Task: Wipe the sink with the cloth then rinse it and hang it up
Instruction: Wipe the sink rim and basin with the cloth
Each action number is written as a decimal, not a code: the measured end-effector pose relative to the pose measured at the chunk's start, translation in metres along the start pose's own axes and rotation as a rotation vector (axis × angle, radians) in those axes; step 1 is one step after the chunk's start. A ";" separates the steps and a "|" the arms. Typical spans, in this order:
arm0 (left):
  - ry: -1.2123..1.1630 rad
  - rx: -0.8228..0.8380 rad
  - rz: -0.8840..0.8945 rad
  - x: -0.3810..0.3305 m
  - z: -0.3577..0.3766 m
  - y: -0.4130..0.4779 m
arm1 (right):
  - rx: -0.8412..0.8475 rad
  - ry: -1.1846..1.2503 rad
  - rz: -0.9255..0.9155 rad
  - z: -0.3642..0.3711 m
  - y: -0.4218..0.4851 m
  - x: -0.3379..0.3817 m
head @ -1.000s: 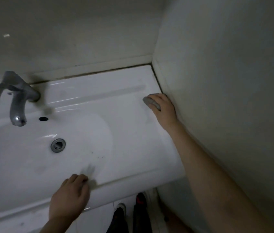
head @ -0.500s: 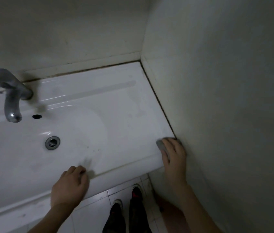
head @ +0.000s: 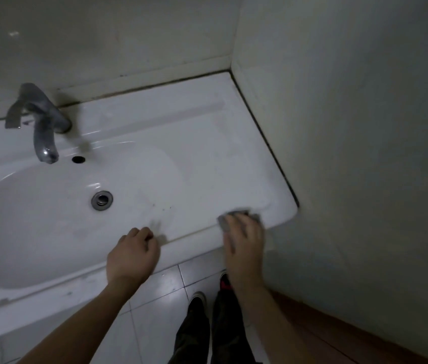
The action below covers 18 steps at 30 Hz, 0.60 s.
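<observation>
The right hand (head: 244, 248) presses the grey cloth (head: 224, 224) under extended fingers at the front right corner of the sink (head: 207, 143), near the wall. The left hand (head: 131, 256) rests clenched on the sink's front rim, holding nothing.

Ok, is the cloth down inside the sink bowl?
No, the right hand presses the cloth on the flat front corner of the sink, right of the bowl.

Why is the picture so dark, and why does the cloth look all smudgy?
Head view: the light is dim and greyish, with only small shiny spots on the faucet and in the sink; the cloth under the right hand looks smeared, probably from moving fast.
</observation>
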<state>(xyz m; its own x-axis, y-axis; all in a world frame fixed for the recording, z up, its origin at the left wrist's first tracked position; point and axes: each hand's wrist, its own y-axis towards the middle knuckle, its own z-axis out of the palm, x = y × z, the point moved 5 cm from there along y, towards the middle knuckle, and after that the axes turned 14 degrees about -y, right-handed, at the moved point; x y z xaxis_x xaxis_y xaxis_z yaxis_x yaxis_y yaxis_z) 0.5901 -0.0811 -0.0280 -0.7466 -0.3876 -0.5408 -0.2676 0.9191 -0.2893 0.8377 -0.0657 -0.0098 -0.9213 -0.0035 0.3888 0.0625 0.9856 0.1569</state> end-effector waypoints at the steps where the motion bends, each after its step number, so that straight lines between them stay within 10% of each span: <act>1: 0.002 -0.003 0.003 0.000 0.000 0.000 | 0.021 -0.002 -0.041 0.007 -0.007 0.021; 6: -0.003 0.008 0.024 0.003 0.002 0.001 | 0.116 -0.094 -0.435 -0.004 -0.006 0.034; 12: -0.011 0.006 0.015 0.002 0.000 -0.001 | 0.027 -0.126 -0.016 -0.032 0.047 -0.069; 18: -0.024 -0.007 0.000 0.001 -0.001 -0.001 | 0.100 -0.060 -0.092 0.013 -0.028 0.044</act>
<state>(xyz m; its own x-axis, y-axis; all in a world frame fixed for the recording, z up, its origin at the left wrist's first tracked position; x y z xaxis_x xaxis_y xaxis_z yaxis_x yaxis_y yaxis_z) 0.5891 -0.0828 -0.0276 -0.7318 -0.3893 -0.5594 -0.2720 0.9194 -0.2840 0.7903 -0.0916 -0.0084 -0.9428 -0.0875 0.3217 -0.0590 0.9935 0.0974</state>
